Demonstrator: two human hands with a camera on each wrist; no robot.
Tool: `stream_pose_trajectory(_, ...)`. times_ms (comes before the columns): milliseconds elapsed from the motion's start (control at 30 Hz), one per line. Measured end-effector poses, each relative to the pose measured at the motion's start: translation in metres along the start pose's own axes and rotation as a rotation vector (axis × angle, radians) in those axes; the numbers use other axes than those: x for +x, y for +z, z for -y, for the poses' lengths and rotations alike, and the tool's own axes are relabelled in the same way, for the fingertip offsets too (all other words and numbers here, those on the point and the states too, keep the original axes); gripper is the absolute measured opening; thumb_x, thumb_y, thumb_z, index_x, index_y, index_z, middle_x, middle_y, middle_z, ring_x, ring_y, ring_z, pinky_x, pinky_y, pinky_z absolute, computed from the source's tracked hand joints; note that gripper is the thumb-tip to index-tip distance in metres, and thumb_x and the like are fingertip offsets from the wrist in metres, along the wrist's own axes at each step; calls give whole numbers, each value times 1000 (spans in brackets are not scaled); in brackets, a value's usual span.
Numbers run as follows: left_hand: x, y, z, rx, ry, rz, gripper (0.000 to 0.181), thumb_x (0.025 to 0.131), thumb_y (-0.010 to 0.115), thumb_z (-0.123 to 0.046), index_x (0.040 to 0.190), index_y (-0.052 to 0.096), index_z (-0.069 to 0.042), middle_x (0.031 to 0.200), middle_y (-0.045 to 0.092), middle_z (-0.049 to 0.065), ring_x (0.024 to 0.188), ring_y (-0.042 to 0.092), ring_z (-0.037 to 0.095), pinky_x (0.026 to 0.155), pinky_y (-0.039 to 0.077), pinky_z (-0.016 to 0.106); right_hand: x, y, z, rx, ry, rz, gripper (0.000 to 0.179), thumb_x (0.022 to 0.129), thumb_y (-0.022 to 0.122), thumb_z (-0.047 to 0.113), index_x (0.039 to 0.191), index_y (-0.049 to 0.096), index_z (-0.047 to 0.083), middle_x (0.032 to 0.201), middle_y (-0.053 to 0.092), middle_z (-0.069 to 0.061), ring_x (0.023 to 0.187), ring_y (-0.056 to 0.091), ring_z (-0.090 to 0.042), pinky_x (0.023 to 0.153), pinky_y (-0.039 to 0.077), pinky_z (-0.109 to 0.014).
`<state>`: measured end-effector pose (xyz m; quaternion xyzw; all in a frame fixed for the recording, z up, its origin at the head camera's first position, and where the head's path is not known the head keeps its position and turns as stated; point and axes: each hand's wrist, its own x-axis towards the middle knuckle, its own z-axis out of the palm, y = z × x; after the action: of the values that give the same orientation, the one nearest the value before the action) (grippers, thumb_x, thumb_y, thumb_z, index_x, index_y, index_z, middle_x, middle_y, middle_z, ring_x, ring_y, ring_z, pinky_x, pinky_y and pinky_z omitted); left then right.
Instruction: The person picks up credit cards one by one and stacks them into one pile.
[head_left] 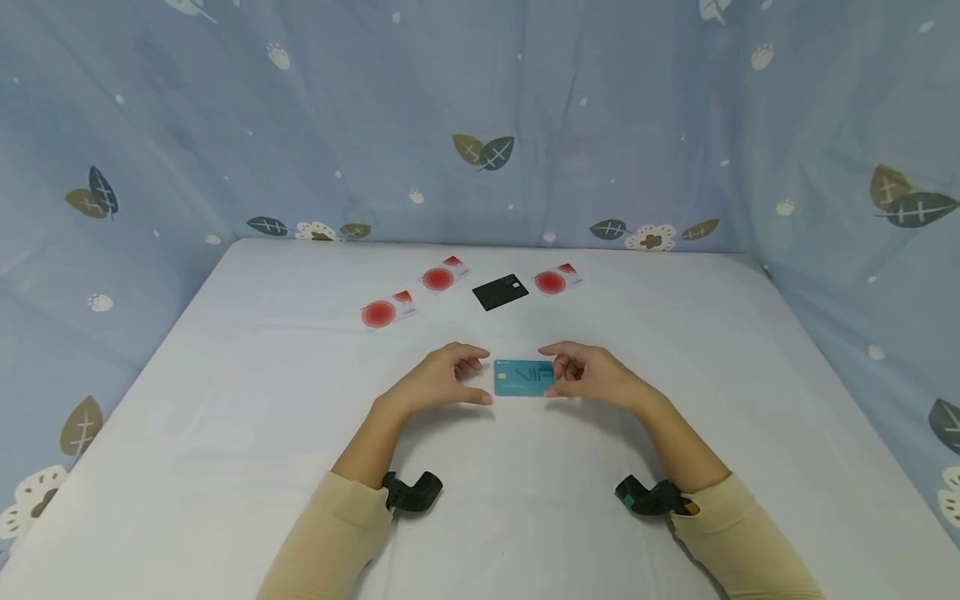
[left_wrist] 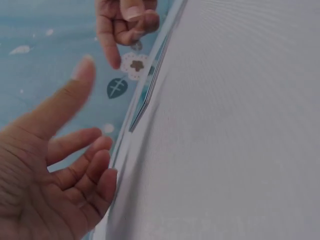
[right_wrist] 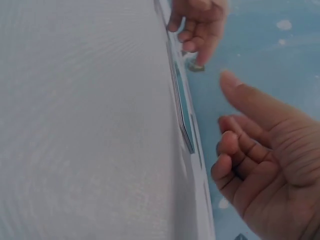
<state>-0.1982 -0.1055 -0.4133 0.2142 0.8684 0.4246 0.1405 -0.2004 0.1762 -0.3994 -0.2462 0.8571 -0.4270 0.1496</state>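
Note:
A teal bank card (head_left: 517,385) lies flat in the middle of the white table, on top of a thin stack whose layered edges (right_wrist: 179,111) show in the right wrist view. My left hand (head_left: 438,382) is held just left of it, thumb and forefinger apart and the other fingers loosely bent. On the other side my right hand (head_left: 596,377) mirrors that pose, its fingertips overlapping the card's right end in the head view. Both wrist views show space between each near hand and the stack, with nothing held.
Further back on the table (head_left: 225,375) lie a black card (head_left: 500,292) and three white cards with red circles: one at left (head_left: 378,314), one behind it (head_left: 438,279) and one at right (head_left: 551,282). A patterned blue curtain (head_left: 375,125) surrounds the table's back and sides.

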Motion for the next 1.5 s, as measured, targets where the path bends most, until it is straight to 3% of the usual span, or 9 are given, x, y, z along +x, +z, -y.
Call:
stream_pose_trajectory(200, -6, -6, -1, -22, 25, -15, 65, 73, 81, -31, 129, 56, -11, 109, 59, 3, 100, 54, 19, 88, 46, 34, 3, 3, 14, 4, -19, 16, 59, 78, 78, 18, 129, 53, -1, 86, 58, -5, 73, 52, -18, 66, 45, -22)
stream_pose_trajectory(500, -23, -28, 2, -122, 17, -183, 62, 75, 80, -28, 130, 57, -12, 113, 60, 9, 107, 53, 27, 94, 42, 44, 16, 9, 30, 5, -27, 9, 60, 79, 77, 22, 131, 53, 4, 88, 59, -3, 76, 55, -19, 69, 48, -24)
stream_pose_trajectory(700, -33, -42, 7, -119, -16, -273, 68, 76, 80, -30, 136, 51, -17, 116, 58, 11, 108, 51, 30, 94, 41, 46, 32, 14, 40, -15, -75, 10, 60, 80, 76, 22, 132, 52, 3, 88, 59, -3, 77, 55, -17, 73, 48, -25)
stream_pose_trajectory(967, -40, -60, 10, -103, -56, -329, 70, 76, 79, -31, 138, 48, -20, 118, 56, 14, 107, 50, 33, 91, 41, 45, 55, 13, 55, -58, -111, 11, 60, 80, 76, 19, 132, 51, 4, 86, 59, -2, 73, 56, -17, 69, 49, -27)
stream_pose_trajectory(1233, -42, -77, 18, -79, -82, -360, 75, 77, 79, -29, 141, 43, -13, 120, 52, 15, 108, 48, 33, 91, 40, 44, 77, 14, 68, -117, -136, 4, 61, 80, 77, 23, 133, 51, 7, 85, 59, -1, 73, 55, -16, 70, 49, -26)
stream_pose_trajectory(1500, -44, -96, 32, -19, -203, -370, 80, 78, 76, -39, 145, 38, -14, 123, 50, 11, 111, 45, 28, 89, 41, 42, 102, 15, 75, -131, -114, 23, 63, 80, 76, 26, 135, 50, 8, 92, 61, -3, 80, 57, -16, 72, 49, -26)
